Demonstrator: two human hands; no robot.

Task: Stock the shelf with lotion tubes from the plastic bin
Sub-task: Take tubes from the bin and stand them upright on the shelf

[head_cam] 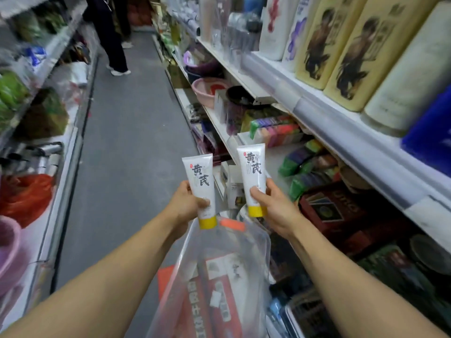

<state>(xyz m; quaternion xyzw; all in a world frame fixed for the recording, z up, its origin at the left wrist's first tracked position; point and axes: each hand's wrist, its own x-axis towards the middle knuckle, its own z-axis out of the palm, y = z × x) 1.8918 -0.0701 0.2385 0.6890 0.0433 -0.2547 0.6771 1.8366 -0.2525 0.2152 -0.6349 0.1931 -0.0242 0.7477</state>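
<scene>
Lotion tubes are standing upright at the centre of the frame, yellow caps down: the left hand point(186, 203) is gripping the left tube point(200, 184) and the right hand point(273, 206) is gripping the right tube point(253, 176), side by side but apart. Both are hovering just above the clear plastic bin point(219, 276) at the bottom centre, left of the shelf point(341, 123) running along the right.

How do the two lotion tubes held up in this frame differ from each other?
The left tube, gripped by the left hand, sits lower in the frame and nearer the aisle; the right tube, in the right hand, sits higher, nearer the shelf. The left tube tilts slightly more leftward. Both are white, carry the same black characters, and point their yellow caps down above the clear plastic bin.
</scene>
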